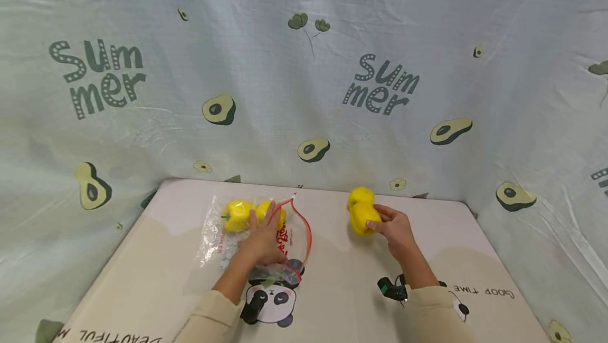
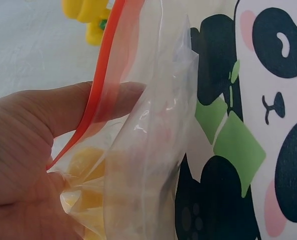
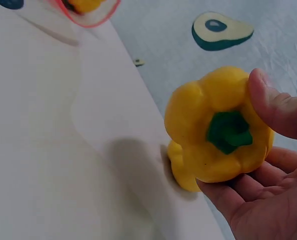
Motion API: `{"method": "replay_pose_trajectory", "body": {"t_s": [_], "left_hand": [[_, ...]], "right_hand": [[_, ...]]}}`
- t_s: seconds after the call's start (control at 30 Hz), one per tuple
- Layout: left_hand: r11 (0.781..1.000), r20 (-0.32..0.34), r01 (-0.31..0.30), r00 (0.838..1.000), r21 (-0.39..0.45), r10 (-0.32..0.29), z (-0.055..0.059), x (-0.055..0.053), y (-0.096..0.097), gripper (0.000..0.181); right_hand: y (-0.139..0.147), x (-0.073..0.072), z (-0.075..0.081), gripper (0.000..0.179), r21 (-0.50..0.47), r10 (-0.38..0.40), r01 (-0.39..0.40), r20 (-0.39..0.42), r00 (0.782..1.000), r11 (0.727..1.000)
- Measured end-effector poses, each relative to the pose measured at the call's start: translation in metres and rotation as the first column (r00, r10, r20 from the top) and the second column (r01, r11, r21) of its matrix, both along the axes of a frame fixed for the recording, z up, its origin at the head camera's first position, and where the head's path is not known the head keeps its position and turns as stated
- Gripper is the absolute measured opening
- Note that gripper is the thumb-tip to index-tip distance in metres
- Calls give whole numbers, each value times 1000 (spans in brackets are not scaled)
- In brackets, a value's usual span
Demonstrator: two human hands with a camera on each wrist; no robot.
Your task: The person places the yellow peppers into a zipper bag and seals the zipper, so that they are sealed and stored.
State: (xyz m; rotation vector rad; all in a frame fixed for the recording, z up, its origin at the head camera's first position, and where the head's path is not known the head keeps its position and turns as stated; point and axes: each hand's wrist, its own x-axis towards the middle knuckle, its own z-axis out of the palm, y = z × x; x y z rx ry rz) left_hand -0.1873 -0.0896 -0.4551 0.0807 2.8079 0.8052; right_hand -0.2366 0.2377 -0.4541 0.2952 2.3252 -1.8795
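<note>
A clear zip bag (image 1: 207, 250) with a red-edged mouth lies on the left of the table, its mouth facing right. Inside it are two yellow bell peppers, one (image 1: 237, 215) fully seen, the other partly behind fingers. My left hand (image 1: 260, 243) spreads over the bag, fingers extended; in the left wrist view its thumb (image 2: 71, 107) passes behind the red strip (image 2: 99, 85) at the mouth. My right hand (image 1: 398, 233) grips a yellow bell pepper (image 3: 203, 107) between thumb and fingers, its green stem towards the wrist camera. Beyond it sits another yellow bell pepper (image 1: 361, 194).
The pale table (image 1: 332, 301) carries printed pandas and lettering. A curtain with avocado prints (image 1: 266, 79) hangs behind and at the sides. Black devices (image 1: 393, 289) are strapped near both wrists.
</note>
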Motion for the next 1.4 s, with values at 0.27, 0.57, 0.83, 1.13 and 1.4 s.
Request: {"method": "replay_pose_trajectory", "body": {"t_s": [0.27,0.57,0.83,1.13,1.4], "left_hand": [[1000,11,-13,1000,-12,13,0,0,1,121],[1000,11,-9,1000,-6,9,-1,-2,1,122],[1000,2,-19,1000,-9,19,0,1,3,122],[999,15,-24,1000,-28,24,1,0,-1,121],[1000,0,-14,1000,-18,14,-1,0,1,122]], "right_hand": [[-17,7,-10,61,-27,55,-56,-8,998,998],[-32,11,-15,61,-55,132,-133,-29,991,990],[-54,14,-24,59,-63,218,-221,-54,975,973],[-84,12,-30,59,-73,331,-338,-91,939,938],[-100,12,-31,56,-65,338,-346,-107,935,936]]}}
